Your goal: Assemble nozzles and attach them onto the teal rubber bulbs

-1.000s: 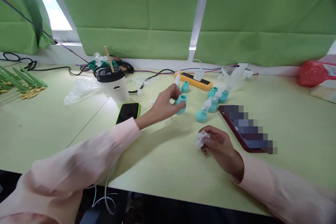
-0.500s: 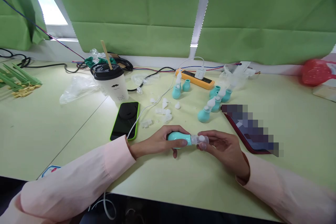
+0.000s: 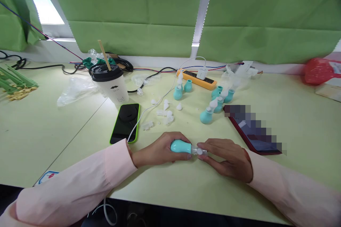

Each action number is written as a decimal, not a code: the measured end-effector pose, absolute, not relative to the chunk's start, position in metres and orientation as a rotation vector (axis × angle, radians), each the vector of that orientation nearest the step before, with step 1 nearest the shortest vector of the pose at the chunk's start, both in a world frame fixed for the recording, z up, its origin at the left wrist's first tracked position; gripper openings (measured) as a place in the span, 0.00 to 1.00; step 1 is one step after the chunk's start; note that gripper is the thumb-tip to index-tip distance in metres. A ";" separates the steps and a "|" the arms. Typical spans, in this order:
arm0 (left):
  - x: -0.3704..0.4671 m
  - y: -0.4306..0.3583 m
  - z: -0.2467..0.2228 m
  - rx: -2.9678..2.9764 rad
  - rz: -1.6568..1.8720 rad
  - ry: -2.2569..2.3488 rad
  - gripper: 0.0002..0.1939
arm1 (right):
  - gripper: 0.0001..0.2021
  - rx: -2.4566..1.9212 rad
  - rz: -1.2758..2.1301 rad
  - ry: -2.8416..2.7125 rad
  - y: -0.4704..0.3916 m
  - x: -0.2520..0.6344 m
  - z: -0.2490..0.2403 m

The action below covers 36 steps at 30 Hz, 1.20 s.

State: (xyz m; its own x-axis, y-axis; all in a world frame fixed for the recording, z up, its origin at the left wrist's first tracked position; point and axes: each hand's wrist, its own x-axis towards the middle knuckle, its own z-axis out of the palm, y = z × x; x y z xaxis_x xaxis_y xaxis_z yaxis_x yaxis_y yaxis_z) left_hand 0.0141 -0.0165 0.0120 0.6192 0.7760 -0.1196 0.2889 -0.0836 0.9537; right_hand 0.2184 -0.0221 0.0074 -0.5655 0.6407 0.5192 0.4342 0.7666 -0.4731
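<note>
While both hands meet near the surface's (image 3: 80, 127) front edge — left hand (image 3: 157, 149) grips teal bulb (image 3: 180, 146), right hand (image 3: 229, 156) pinches its clear tip (image 3: 199, 151).

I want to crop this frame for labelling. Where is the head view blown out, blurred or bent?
Head view: the window at top left is blown out white; the tablet screen is pixelated over; the pink sleeves smear at the bottom corners; the table edge bows from wide-angle distortion. The teal bulb between left hand and right hand is sharp, evenly lit.
</note>
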 end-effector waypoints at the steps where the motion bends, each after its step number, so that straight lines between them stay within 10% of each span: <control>1: 0.014 -0.017 0.012 1.670 0.519 0.874 0.14 | 0.08 -0.756 0.394 -2.295 -0.022 0.219 0.008; 36: 0.026 -0.038 0.019 1.733 0.762 0.772 0.19 | 0.05 -0.881 1.243 -1.596 -0.029 0.201 0.003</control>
